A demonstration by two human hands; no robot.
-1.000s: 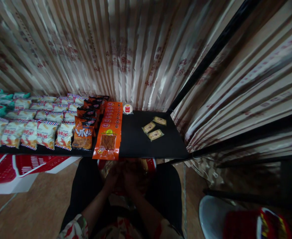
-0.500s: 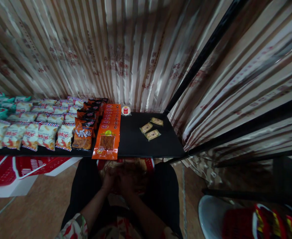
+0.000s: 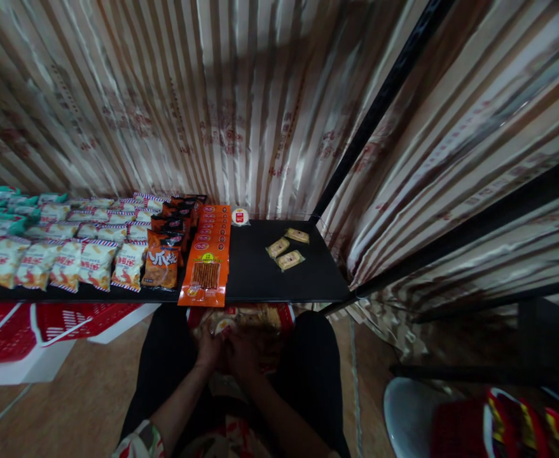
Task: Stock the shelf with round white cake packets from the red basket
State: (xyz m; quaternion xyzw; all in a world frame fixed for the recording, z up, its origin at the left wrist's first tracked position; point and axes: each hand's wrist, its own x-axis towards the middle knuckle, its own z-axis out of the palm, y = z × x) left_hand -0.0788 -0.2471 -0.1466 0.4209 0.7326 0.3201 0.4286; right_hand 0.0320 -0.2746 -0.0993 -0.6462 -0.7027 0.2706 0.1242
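Both hands are low at the front edge of the shelf, between the knees. My left hand (image 3: pixel 208 348) and my right hand (image 3: pixel 241 351) are closed at the two sides of a round white snack packet (image 3: pixel 225 326) with a small yellow and red mark. Just under them is a red-edged container (image 3: pixel 289 316) full of pale wrapped snacks (image 3: pixel 255 318). Shadow hides some of the right fingers. A similar round packet (image 3: pixel 240 217) stands at the back of the black shelf (image 3: pixel 260 286).
Three small wrapped biscuits (image 3: pixel 289 259) lie on the shelf's right part. To the left are orange stick packs (image 3: pixel 205 273), orange-black bags (image 3: pixel 161 261) and rows of white bags (image 3: pixel 95 262). Red baskets (image 3: pixel 64 321) sit below; a black post (image 3: pixel 355 146) stands right.
The round packet now shows between my hands, where it was hidden by the fingers before. The view has shifted slightly; the goods on the shelf lie as before.
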